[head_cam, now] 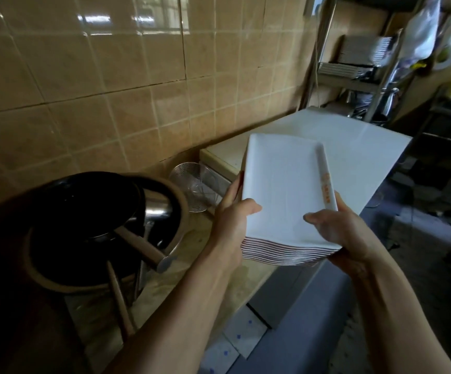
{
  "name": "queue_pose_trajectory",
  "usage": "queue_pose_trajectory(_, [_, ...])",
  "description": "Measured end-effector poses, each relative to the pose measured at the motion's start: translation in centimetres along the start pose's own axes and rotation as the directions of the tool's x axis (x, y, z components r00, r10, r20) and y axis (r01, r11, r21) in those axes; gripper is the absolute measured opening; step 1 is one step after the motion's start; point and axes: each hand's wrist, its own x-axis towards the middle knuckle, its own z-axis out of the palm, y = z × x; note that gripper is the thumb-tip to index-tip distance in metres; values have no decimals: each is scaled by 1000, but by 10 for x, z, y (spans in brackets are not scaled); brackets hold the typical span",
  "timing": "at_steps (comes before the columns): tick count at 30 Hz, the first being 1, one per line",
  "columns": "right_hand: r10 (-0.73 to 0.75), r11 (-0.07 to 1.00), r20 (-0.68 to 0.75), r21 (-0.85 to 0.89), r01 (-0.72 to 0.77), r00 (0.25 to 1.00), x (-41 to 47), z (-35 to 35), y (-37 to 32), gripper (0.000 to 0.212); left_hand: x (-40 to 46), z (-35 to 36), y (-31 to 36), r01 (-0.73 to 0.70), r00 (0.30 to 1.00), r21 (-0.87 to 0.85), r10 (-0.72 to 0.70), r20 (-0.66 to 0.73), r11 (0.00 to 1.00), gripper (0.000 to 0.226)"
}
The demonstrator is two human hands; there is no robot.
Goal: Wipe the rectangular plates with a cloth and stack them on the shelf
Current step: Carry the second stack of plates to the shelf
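Tiled wall (89, 76), far and left: it backs the desk (192, 268), whose pale stone top runs from near left toward the far right, where a white board (353, 147) lies flat over its far end.

Metal shelf (353, 68), far right: its racks already carry rows of stacked dishes, so I judge it to be where my load is meant to go. It stands well apart from me, beyond the board.

Dark pots (89, 211), near left on the desk: nested one in another with long handles jutting toward me, they take up that part of the top. A wire strainer (192, 187) rests against the wall just behind them.

Stack of plates (283, 201), centre: white rectangular plates with red-lined rims, many deep, held in the air above the desk edge and tilted slightly away from me. I carry them as one pile, which I judge saves trips to the shelf.

My left hand (229, 225): thumb laid over the top plate, fingers curled round the left side, a firm grip on the stack.

My right hand (337, 230): thumb pressed on the top plate, palm and fingers cupping the near right corner from beneath, sharing the weight so the pile cannot slide.

No cloth is visible; whether these plates are wiped I cannot tell.
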Motion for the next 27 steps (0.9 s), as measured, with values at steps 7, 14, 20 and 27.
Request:
queue_pose_trajectory(7, [-40, 998, -93, -43, 36, 995, 48, -122, -40, 62, 76, 115, -38, 15, 998, 15, -16, 57, 1000, 72])
queue_pose_trajectory(14, [-93, 995, -173, -55, 85, 980, 79, -246, -85, 58, 144, 238, -77, 34, 984, 30, -39, 174, 999, 67])
queue_pose_trajectory(20, [-126, 992, -270, -51, 116, 954, 93, -326, -101, 62, 190, 314, -106, 58, 952, 39, -67, 299, 998, 70])
queue_pose_trajectory(27, [-125, 992, -412, -73, 104, 903, 122, -405, -116, 68, 255, 390, -144, 91, 906, 56, -106, 409, 994, 71])
